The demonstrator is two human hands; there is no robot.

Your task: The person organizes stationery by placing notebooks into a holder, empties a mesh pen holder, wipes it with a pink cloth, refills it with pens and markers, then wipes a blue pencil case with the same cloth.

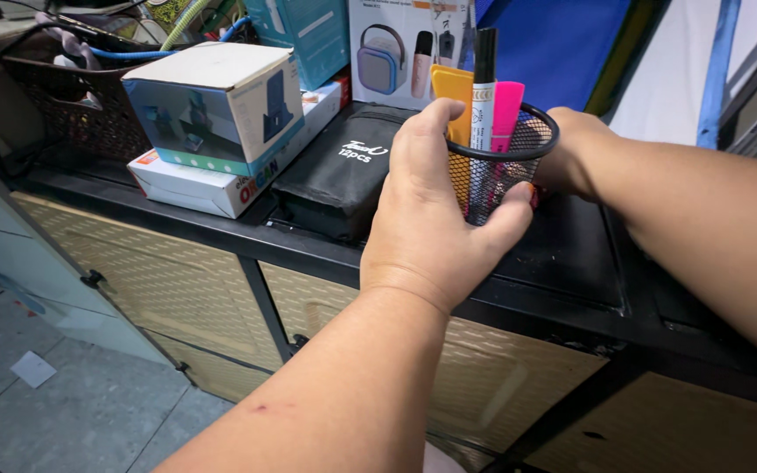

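Hands bracket the black mesh pen cup (494, 180) on the dark cabinet top (571, 254), left hand (435, 206) fingers wrapped round its near wall, right hand (571, 149) pressed behind, markers (484, 83) upright above the fingertips, steadying step, level lift needed.

On the cabinet top (571, 254) we see the mesh pen cup (505, 166) with markers (484, 79) standing in it between our left hand (435, 210) and right hand (571, 149), a zipped case (339, 171) just left of it, stacked boxes (221, 123) further left, and a wire basket (72, 96) behind those.
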